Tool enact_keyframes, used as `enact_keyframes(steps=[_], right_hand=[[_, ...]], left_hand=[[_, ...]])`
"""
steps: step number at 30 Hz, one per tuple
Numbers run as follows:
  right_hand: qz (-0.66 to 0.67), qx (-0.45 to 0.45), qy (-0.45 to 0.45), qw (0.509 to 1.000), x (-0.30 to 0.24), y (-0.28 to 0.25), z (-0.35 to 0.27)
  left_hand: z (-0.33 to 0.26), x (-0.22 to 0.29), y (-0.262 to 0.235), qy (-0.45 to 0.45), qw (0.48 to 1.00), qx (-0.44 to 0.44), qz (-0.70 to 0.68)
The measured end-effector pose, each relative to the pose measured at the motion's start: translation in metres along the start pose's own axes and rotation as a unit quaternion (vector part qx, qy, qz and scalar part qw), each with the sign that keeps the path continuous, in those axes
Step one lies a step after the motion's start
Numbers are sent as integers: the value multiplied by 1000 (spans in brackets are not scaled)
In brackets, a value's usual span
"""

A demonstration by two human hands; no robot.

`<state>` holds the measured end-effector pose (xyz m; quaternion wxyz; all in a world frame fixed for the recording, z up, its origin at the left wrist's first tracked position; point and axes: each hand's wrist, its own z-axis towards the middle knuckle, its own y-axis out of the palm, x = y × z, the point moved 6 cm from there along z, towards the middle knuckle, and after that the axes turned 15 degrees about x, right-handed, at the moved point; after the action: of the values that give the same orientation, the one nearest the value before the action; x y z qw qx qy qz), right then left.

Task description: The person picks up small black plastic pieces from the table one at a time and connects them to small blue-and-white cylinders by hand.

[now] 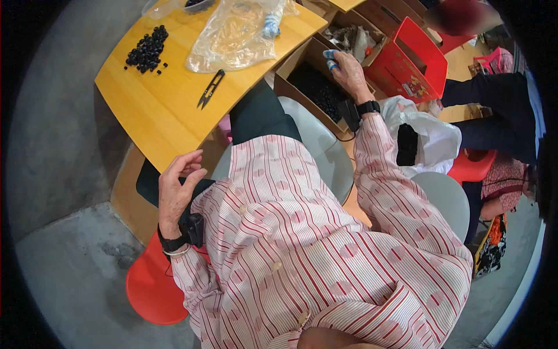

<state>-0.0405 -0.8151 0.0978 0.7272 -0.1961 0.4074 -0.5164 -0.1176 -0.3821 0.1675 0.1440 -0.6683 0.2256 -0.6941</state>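
Observation:
My left hand (179, 189) hovers by the near edge of the yellow table (136, 107). Its fingers are loosely bent, the thumb stands apart, and nothing is in it. Over to the right, my right hand (350, 74) is held out above an open cardboard box (283, 74) with small black pieces (314, 87) in it. Blue wrappings cover two of its fingertips, which are a little apart, and I see nothing between them. Black thread snips (211, 90) lie on the table near a pile of small black pieces (148, 49).
A crumpled clear plastic bag (229, 41) covers part of the table. Right of the box stand a red carton (427, 55) and a white sack (439, 136) with black contents. Grey chairs (317, 136) and a red stool (154, 285) are close by. Another person's dark-trousered legs (494, 96) show at right.

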Motion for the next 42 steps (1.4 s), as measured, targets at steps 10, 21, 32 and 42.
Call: enact_keyframes(steps=[10,21,32,42], right_hand=[[62,46,-165,983,-126,39,94],[-93,-84,-115,985,-141,130,120],[-74,-31,-95,992,-133,114,115],[-75,-62,-54,994,-141,126,118]], left_hand=[[15,-4,16,15,999,-27,-31],[40,-1,17,35,998,-33,-27],[48,17,31,38,998,-40,-34],[68,16,49,3,992,-98,-79]])
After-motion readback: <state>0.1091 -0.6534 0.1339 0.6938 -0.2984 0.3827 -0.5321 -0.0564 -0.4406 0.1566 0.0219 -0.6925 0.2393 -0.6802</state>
